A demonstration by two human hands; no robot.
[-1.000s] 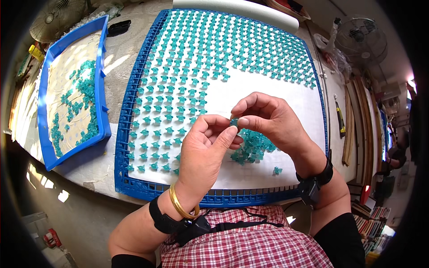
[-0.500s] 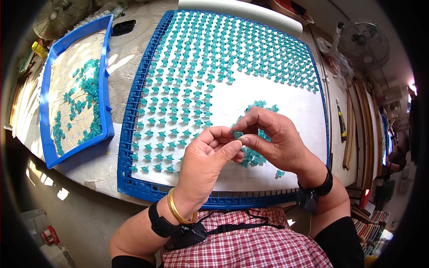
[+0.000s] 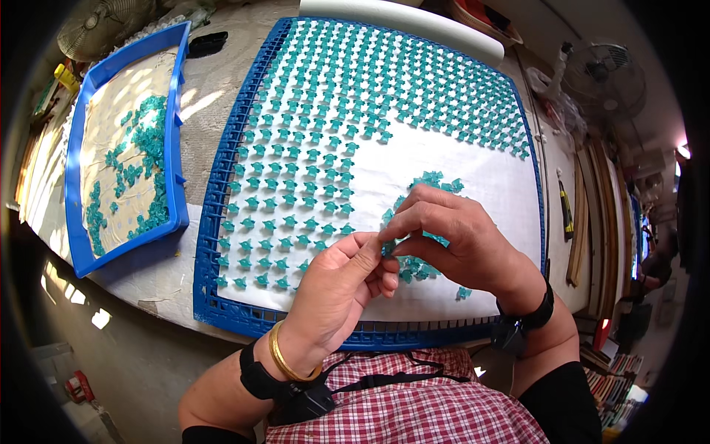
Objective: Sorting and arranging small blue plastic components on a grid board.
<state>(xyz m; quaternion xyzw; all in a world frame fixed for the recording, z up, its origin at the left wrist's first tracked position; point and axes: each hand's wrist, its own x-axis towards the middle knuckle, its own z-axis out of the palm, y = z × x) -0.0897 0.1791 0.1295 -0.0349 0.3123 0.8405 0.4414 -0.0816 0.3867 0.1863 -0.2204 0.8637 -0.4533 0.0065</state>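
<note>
My left hand (image 3: 336, 285) and my right hand (image 3: 455, 240) meet over the near part of a large blue tray (image 3: 222, 311) lined with white sheet. Both pinch one small teal plastic piece (image 3: 386, 248) between their fingertips. Under my right hand lies a loose heap of teal pieces (image 3: 429, 181). Rows of the same teal pieces (image 3: 325, 126) stand in neat lines across the far and left parts of the tray.
A second, smaller blue tray (image 3: 74, 222) with loose teal pieces sits at the left on the stone table. A white roll (image 3: 403, 22) lies beyond the big tray. Fans stand at the far left (image 3: 100, 26) and far right (image 3: 595, 70). Tools lie along the right edge.
Both hands have shifted slightly to the right and nearer, still pinching together; the view has tilted a little, so the trays sit a bit differently in the picture.
</note>
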